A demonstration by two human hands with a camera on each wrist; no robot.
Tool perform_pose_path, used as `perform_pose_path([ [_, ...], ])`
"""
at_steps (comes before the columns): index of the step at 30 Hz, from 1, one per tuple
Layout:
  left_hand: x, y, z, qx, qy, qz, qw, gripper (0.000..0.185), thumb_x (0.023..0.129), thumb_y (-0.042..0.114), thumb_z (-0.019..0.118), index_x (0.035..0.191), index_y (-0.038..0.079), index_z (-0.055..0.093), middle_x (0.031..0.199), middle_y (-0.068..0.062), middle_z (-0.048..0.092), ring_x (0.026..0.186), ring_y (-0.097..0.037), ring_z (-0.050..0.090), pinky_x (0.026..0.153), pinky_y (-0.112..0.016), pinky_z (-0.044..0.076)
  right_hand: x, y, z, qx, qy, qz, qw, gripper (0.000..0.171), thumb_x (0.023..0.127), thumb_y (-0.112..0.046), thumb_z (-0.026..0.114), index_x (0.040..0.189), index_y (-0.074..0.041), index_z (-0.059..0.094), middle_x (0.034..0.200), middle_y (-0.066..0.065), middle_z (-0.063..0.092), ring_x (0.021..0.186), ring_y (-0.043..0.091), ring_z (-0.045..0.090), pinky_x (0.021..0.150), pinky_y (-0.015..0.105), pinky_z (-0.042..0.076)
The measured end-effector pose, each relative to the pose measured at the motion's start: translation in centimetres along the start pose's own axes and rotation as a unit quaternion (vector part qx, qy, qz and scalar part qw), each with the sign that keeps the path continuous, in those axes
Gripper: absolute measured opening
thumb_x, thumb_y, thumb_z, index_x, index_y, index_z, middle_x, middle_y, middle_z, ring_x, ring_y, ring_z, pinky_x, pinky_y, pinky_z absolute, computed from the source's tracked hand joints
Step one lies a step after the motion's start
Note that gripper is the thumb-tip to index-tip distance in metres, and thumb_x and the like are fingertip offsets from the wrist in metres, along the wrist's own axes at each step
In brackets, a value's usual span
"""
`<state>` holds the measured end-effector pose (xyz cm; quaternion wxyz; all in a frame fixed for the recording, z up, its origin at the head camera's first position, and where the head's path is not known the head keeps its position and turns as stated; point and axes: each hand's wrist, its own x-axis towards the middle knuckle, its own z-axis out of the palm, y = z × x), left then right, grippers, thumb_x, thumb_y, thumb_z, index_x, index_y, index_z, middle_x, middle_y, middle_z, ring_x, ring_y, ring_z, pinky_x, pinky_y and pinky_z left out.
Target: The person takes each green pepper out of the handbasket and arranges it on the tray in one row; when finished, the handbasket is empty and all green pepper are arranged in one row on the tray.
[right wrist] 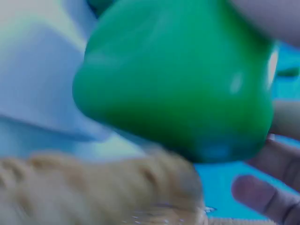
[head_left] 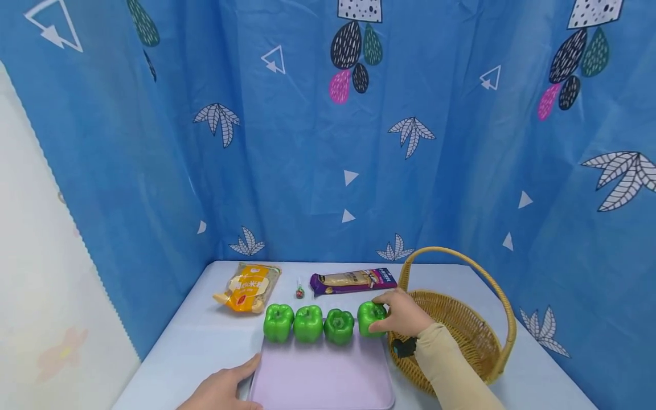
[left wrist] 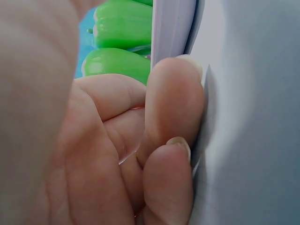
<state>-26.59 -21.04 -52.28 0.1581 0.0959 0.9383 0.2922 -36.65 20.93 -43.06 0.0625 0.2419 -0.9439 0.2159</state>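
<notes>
My right hand [head_left: 405,313] grips a green bell pepper [head_left: 370,319] at the right end of a row, thumb on its near side and fingers over its far side. The right wrist view shows the same bell pepper [right wrist: 178,84] large and close, with fingers [right wrist: 262,194] spread beside it. Three more green bell peppers [head_left: 308,324] stand side by side along the far edge of the pale lilac tray [head_left: 323,376]. My left hand [head_left: 220,387] rests at the tray's left edge. In the left wrist view its fingers [left wrist: 173,103] are loosely bent, low against the white tabletop.
A wicker basket [head_left: 463,327] with a tall handle stands right of the tray, partly behind my right forearm. Farther back lie a yellow food packet [head_left: 248,287], a small lollipop [head_left: 299,291] and a long purple packet [head_left: 353,281]. A blue patterned curtain [head_left: 307,142] closes the back.
</notes>
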Motion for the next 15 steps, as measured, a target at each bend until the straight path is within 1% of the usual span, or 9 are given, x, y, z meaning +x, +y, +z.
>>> perform_pose_path([
  [3,0.0,0.0,0.2,0.004,0.0,0.009,1.0,0.106,0.058,0.067,0.071,0.142,0.011,0.038,0.125,-0.018,0.055,0.109,-0.045,0.051,0.084,-0.066,0.044,0.3,0.2,1.1,-0.029,-0.006,0.011,0.999,0.068,0.06,-0.053,0.081,0.111,-0.011,0.068,0.105,-0.002,0.065,0.097,0.021,0.049,0.079,0.04,0.051],
  [6,0.1,0.0,0.4,0.002,-0.002,0.01,0.9999,0.106,0.058,0.067,0.071,0.142,0.011,0.038,0.125,-0.018,0.055,0.11,-0.046,0.05,0.084,-0.066,0.044,0.5,0.4,1.8,-0.044,-0.006,0.027,0.999,0.068,0.058,-0.054,0.082,0.11,-0.012,0.068,0.1,-0.005,0.064,0.092,0.019,0.046,0.075,0.039,0.049],
  [8,0.2,0.0,0.5,0.002,-0.003,0.011,0.9999,0.106,0.058,0.067,0.071,0.142,0.011,0.038,0.125,-0.018,0.055,0.109,-0.046,0.05,0.084,-0.066,0.044,0.5,0.4,2.2,-0.048,-0.002,0.035,0.998,0.068,0.057,-0.055,0.082,0.11,-0.013,0.069,0.098,-0.006,0.065,0.089,0.018,0.045,0.074,0.038,0.049],
  [10,0.1,0.1,0.5,0.004,-0.004,0.012,0.9999,0.106,0.059,0.067,0.071,0.142,0.011,0.037,0.125,-0.018,0.055,0.109,-0.046,0.051,0.084,-0.066,0.044,0.5,0.3,2.4,-0.047,0.001,0.039,0.998,0.068,0.057,-0.054,0.082,0.109,-0.012,0.069,0.098,-0.005,0.065,0.09,0.019,0.046,0.073,0.04,0.049],
  [15,0.1,0.1,0.5,0.005,-0.007,0.011,0.9999,0.105,0.06,0.066,0.071,0.142,0.009,0.038,0.123,-0.018,0.056,0.108,-0.044,0.052,0.084,-0.066,0.044,0.1,0.2,2.7,-0.039,-0.006,0.053,0.998,0.068,0.059,-0.053,0.082,0.11,-0.01,0.068,0.101,-0.003,0.066,0.094,0.022,0.046,0.078,0.048,0.047],
])
